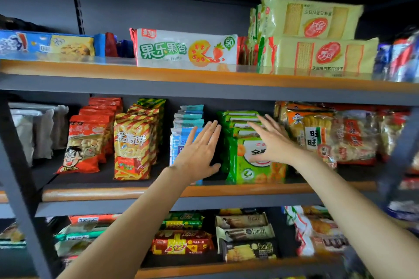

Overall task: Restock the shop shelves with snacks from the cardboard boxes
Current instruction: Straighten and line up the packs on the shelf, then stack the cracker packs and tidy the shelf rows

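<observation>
- Head view: both arms are up at the middle shelf [226,190], its orange front lip running just under the wrists.
- Open room: a dark gap of bare shelf lies between the blue packets [179,140] and the green packets [247,156], and the left hand [199,154] sits right across it.
- Left hand: fingers straight and slightly fanned, holding nothing, palm toward the blue packets; whether it actually touches them cannot be told.
- Right hand [272,140]: fingers spread wide and flat, lying over the front green packet's upper face and the tops of the row behind; nothing gripped.
- Beside the green row on the right, rice cracker bags [317,133] stand close.
- Left of the blue packets stands a striped yellow-red bag [133,147], then red bags [86,142] nearer the grey upright [20,176].
- Top shelf [204,79]: a white biscuit pack [186,48] at the edge, yellow cracker packs [317,54] stacked right.
</observation>
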The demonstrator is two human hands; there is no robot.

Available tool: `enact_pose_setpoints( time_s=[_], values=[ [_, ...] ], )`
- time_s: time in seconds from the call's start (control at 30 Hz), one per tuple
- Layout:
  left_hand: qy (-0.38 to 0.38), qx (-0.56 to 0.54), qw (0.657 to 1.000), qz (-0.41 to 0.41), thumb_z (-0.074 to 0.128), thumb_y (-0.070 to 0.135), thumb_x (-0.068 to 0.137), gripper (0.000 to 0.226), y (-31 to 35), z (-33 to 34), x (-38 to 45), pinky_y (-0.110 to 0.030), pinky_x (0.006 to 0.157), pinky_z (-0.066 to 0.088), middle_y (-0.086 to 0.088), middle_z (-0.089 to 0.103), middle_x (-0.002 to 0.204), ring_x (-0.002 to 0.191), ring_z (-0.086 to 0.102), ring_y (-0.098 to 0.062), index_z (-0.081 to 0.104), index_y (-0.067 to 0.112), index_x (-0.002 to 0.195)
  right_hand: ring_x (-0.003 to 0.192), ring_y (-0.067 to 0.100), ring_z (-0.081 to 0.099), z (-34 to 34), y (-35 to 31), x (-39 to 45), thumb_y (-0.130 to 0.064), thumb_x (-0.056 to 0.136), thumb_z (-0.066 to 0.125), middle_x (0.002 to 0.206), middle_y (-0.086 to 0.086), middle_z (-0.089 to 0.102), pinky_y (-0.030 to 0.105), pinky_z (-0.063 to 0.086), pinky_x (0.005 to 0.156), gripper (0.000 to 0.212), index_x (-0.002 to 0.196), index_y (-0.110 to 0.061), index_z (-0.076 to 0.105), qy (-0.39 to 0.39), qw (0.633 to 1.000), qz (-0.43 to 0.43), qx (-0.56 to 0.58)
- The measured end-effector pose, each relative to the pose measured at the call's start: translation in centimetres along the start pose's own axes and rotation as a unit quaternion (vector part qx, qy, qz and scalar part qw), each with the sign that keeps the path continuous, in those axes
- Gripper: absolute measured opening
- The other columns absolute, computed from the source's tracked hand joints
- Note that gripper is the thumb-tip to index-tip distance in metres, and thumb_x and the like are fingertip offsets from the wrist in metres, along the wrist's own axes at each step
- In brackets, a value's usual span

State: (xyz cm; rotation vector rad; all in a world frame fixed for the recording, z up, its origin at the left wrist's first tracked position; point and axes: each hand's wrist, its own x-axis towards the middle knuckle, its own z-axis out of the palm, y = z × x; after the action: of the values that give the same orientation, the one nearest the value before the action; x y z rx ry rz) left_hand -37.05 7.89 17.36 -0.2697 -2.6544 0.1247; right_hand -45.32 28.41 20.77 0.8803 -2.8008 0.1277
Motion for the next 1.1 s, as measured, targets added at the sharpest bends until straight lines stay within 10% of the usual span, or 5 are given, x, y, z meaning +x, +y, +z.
enact_pose_setpoints(
  time_s=[0.2, 0.63, 1.1],
  values=[
    [-0.026, -0.006, 1.000, 0.002, 0.051, 0.057, 0.085, 0.101, 3.0, 1.5, 3.2, -0.037, 0.114, -0.012, -0.006, -0.014, 0.156, 0.143, -0.014, -0.017, -0.013, 0.008, 0.146, 0.143, 0.019, -0.018, 0.6, 5.7, 0.1, -0.058, 0.068, 0.073, 0.157, -0.001, -0.018, 0.048, -0.003, 0.117, 0.117, 0.150, -0.026, -0.004, -0.085, 0.996, 0.016, -0.003],
    [-0.128, 0.101, 0.985, -0.051, 0.067, 0.066, 0.064, 0.113, 6.6, 2.5, 10.5, -0.044, 0.115, 0.015, -0.007, 0.018, 0.153, 0.140, 0.019, -0.026, 0.003, 0.025, 0.148, 0.133, 0.029, 0.020, 2.8, 7.7, 2.0, -0.052, 0.065, 0.077, 0.150, 0.005, 0.018, 0.045, 0.030, 0.106, 0.101, 0.142, -0.015, 0.024, 0.022, 0.994, -0.093, -0.058],
    [-0.137, 0.111, 0.983, -0.045, 0.065, 0.063, 0.070, 0.105, 6.3, 2.6, 10.1, -0.051, 0.115, -0.002, -0.011, 0.004, 0.155, 0.143, 0.004, -0.033, 0.002, 0.029, 0.147, 0.140, 0.034, 0.012, 2.8, 7.2, 2.6, -0.052, 0.069, 0.075, 0.157, 0.008, 0.004, 0.053, 0.016, 0.111, 0.102, 0.146, -0.018, 0.017, 0.004, 0.993, -0.095, -0.065]
  ],
)
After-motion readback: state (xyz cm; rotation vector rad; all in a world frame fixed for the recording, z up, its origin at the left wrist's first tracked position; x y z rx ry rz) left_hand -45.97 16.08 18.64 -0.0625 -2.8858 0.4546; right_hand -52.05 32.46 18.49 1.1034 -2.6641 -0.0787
